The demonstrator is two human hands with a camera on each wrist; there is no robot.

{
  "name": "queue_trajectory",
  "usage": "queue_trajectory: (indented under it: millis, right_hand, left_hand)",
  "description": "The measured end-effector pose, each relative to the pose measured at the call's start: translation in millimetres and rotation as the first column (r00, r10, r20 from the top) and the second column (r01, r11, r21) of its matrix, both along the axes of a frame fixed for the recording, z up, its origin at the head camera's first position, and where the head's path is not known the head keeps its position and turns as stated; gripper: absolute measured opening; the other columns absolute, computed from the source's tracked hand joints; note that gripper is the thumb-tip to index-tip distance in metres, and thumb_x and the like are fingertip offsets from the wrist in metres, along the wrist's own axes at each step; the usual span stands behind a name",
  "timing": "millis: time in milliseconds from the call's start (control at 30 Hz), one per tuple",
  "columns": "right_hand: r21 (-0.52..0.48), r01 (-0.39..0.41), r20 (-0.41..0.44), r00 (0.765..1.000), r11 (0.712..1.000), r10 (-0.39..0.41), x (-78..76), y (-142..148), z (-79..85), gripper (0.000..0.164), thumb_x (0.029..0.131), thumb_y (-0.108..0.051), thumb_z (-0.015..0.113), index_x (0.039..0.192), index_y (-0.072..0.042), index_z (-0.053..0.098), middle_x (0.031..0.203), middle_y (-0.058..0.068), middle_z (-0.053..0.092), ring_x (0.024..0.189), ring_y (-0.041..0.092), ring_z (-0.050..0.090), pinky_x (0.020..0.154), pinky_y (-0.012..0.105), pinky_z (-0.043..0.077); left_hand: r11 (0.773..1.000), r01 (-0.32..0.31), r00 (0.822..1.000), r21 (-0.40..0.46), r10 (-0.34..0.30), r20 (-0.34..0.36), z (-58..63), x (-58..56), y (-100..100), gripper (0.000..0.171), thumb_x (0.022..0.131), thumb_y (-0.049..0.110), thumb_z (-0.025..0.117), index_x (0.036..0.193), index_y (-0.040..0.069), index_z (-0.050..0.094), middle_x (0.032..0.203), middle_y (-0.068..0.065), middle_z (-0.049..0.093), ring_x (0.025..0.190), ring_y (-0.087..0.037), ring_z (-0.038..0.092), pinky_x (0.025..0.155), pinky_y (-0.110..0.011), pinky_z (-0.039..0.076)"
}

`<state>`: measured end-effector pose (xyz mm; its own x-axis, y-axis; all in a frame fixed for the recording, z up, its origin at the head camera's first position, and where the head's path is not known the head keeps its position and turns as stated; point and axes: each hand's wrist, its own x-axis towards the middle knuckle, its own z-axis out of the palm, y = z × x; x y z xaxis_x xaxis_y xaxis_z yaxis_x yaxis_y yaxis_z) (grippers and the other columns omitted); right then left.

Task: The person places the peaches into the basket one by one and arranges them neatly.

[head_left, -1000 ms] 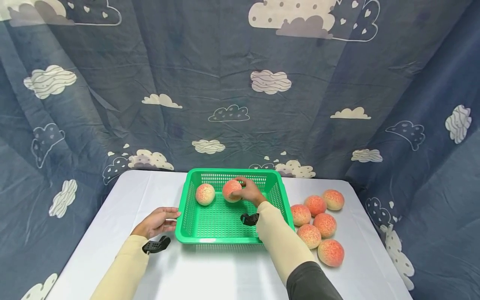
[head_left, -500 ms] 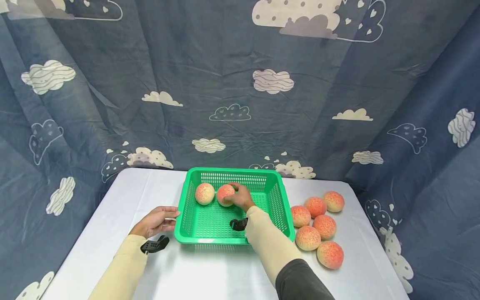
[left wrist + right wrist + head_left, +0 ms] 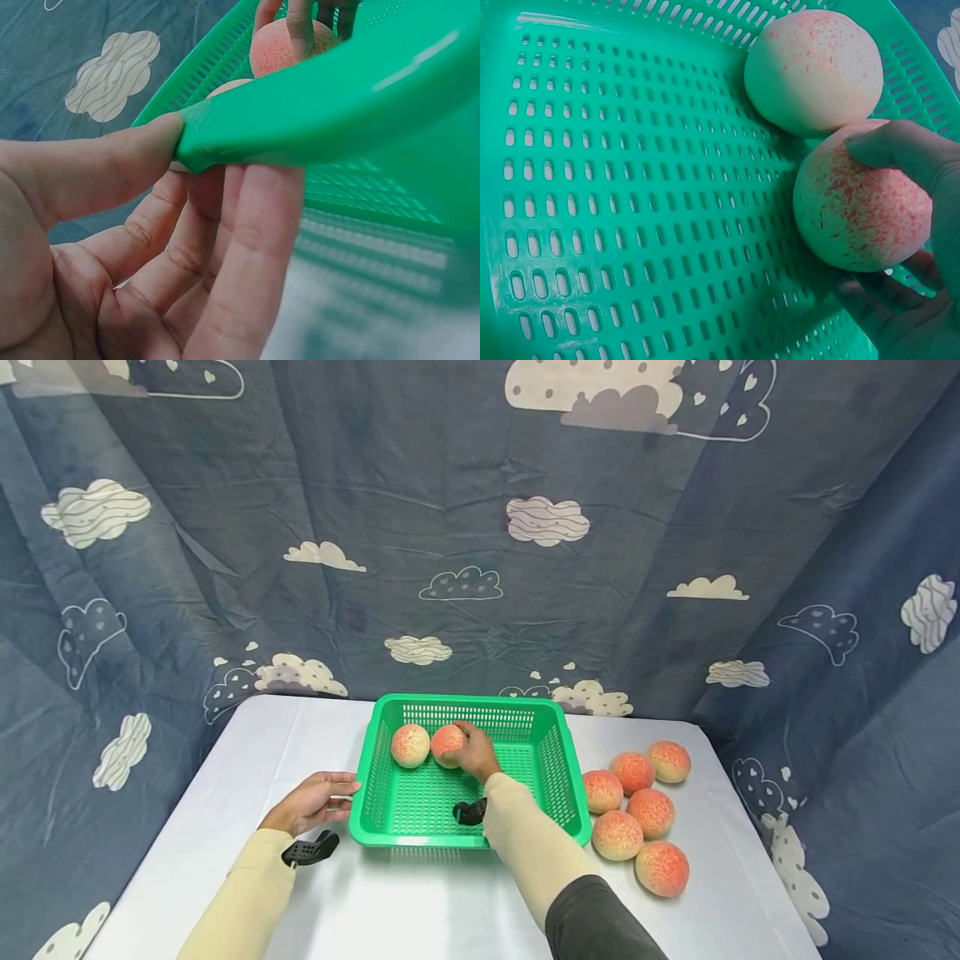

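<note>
A green plastic basket [image 3: 420,827] with slotted walls stands on the table. My left hand [image 3: 311,802] holds its left rim; in the left wrist view the thumb [image 3: 112,161] lies against the rim's edge and the fingers come up under it. Inside the basket, my right hand [image 3: 477,753] grips a red-and-cream peach [image 3: 447,746] from its right side, thumb on the near side and fingers round the far side. Another, paler peach [image 3: 410,746] sits just left of it; the right wrist view shows the two peaches touching.
Right of the basket, several loose peaches [image 3: 651,812] lie grouped on the white-covered table [image 3: 420,910], the closest ones beside the basket wall. A dark curtain [image 3: 450,527] with cloud prints hangs behind the table and along its sides.
My right hand has moved left with the peach, bringing it up beside the paler one. The left hand stays at the basket rim.
</note>
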<state>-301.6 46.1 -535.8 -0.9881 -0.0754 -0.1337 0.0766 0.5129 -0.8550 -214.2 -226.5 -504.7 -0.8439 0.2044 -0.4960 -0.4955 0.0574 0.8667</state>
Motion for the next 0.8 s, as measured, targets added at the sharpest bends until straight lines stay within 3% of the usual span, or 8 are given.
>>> queue_trajectory:
  millis: [367,800]
  right_hand:
    - [-0.025,-0.019,-0.002,1.000,0.999,0.019,-1.5,6.2,3.7,0.069,0.079,-0.007,0.077,0.142,-0.011,0.047,0.136,0.023,0.046,0.118,0.040,0.051,0.091,0.052,0.049]
    - [-0.055,-0.083,0.000,0.997,0.995,0.083,6.1,20.8,25.4,0.064,0.080,-0.010,0.078,0.138,-0.009,0.050,0.134,0.021,0.046,0.119,0.039,0.047,0.090,0.051,0.047]
  left_hand:
    - [1.000,0.011,1.000,0.025,-0.011,-0.006,2.3,1.9,0.1,0.018,0.095,0.008,0.058,0.110,-0.001,0.059,0.082,0.000,0.063,0.071,-0.011,0.060,0.065,-0.023,0.056]
    - [1.000,-0.003,1.000,0.004,0.003,-0.011,1.2,2.6,1.5,0.031,0.096,0.009,0.057,0.122,-0.008,0.052,0.084,-0.001,0.063,0.073,-0.012,0.061,0.066,-0.023,0.056]
